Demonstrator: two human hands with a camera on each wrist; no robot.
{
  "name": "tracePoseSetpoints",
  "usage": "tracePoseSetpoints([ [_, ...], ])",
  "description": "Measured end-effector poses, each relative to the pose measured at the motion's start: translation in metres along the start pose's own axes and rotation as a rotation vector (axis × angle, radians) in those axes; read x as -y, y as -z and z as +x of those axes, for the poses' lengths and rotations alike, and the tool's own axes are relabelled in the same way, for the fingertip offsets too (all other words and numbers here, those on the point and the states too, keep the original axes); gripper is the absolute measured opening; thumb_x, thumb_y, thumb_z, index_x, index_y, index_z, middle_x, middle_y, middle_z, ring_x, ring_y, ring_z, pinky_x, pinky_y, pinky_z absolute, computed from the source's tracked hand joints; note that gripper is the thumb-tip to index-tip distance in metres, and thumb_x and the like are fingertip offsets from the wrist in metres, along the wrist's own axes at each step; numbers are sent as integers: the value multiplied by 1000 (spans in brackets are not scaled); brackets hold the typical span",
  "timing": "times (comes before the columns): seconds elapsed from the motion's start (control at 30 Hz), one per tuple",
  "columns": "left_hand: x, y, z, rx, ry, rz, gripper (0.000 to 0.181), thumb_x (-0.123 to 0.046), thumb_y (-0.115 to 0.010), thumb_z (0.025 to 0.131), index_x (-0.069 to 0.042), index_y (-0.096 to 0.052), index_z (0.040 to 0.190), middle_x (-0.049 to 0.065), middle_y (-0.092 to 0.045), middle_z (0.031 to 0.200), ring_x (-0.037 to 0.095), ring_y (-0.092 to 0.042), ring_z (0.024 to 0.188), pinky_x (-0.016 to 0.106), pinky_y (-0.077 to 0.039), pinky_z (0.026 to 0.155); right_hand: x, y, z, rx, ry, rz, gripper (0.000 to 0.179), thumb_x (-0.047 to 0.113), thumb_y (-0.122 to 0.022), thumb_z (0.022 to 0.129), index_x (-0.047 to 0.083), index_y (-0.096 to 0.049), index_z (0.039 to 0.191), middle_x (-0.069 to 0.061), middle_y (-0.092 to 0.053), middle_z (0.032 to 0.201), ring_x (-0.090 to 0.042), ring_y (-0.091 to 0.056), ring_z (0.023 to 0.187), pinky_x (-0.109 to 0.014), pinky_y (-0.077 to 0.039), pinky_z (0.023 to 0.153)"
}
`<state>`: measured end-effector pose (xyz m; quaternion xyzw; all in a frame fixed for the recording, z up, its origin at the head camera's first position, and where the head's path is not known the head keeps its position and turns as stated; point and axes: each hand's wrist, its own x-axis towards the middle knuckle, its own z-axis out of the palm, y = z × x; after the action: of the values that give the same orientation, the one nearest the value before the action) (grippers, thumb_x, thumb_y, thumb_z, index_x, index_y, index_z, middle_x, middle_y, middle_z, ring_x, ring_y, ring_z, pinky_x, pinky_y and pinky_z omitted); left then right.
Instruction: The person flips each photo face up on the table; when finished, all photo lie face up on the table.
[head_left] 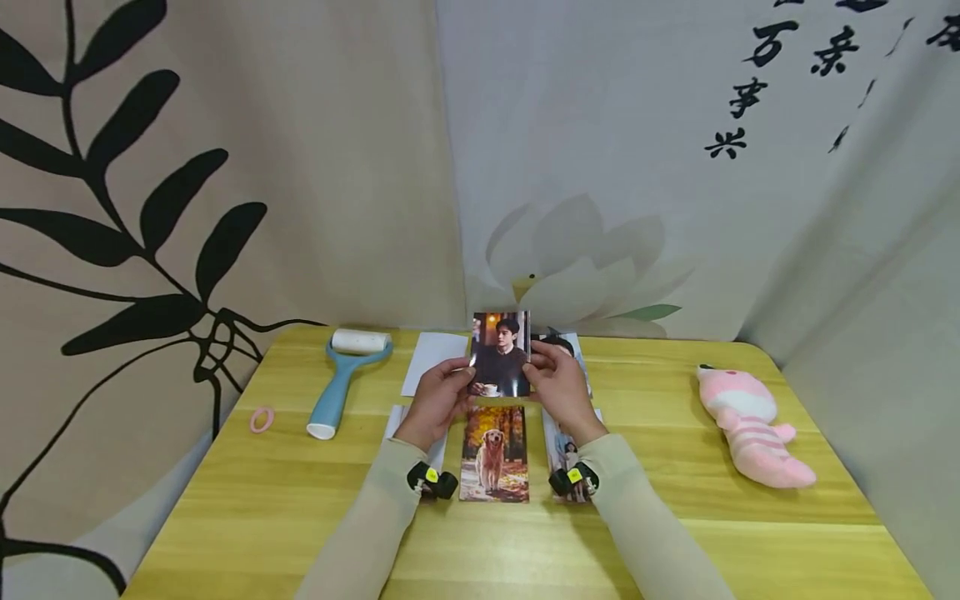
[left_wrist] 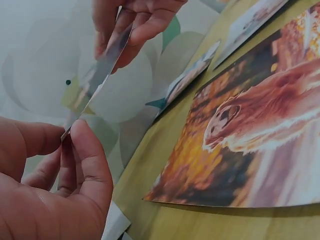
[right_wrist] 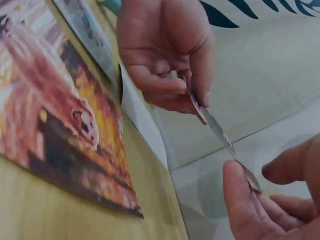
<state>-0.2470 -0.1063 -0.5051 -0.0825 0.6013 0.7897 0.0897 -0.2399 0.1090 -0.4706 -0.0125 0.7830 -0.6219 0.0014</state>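
Observation:
A photo print [head_left: 500, 358] of a person in a dark sweater with a cup is held upright above the table. My left hand [head_left: 435, 400] pinches its left edge between thumb and fingers. At the opposite edge, my right hand [head_left: 561, 387] pinches it likewise. Both wrist views show the held print [left_wrist: 107, 67] [right_wrist: 220, 132] almost edge-on. Directly below it lies a golden retriever print [head_left: 492, 458], flat on the table. Partly hidden by my hands and wrists are a front-left print [head_left: 393, 421], a front-right print [head_left: 555, 446] and a back-right print [head_left: 576, 346].
A white card [head_left: 431, 358] lies at the back left. Further left are a blue-handled lint roller [head_left: 337, 387] and a pink ring [head_left: 262, 419]. A pink plush toy [head_left: 753, 425] lies on the right of the wooden table [head_left: 300, 517]. A printed curtain [head_left: 360, 167] hangs behind.

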Motion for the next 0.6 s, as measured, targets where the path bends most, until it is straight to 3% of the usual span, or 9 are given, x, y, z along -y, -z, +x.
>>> tracePoseSetpoints([
  [0.13, -2, -3, 1, -9, -37, 34, 32, -10, -65, 106, -1, -65, 136, 0, -67, 99, 8, -64, 81, 24, -60, 70, -4, 2, 5, -36, 25, -32, 50, 6, -69, 100, 5, -58, 148, -20, -67, 131, -25, -72, 98, -45, -66, 72],
  [0.33, 0, -4, 4, -50, -71, 92, 32, -9, -67, 104, -1, -67, 135, 5, -69, 105, 9, -64, 79, 24, -62, 70, -16, -1, 13, -75, 42, -69, 35, -1, -72, 94, -1, -70, 130, -21, -68, 115, -13, -67, 78, -44, -66, 69],
  [0.6, 4, -4, 6, -63, -66, 180, 37, -2, -69, 100, 0, -66, 137, 11, -64, 110, 11, -67, 80, 26, -64, 72, -29, -7, 18, -109, 40, -95, 28, 0, -74, 94, -3, -73, 121, -21, -73, 112, -16, -72, 75, -35, -65, 65],
])
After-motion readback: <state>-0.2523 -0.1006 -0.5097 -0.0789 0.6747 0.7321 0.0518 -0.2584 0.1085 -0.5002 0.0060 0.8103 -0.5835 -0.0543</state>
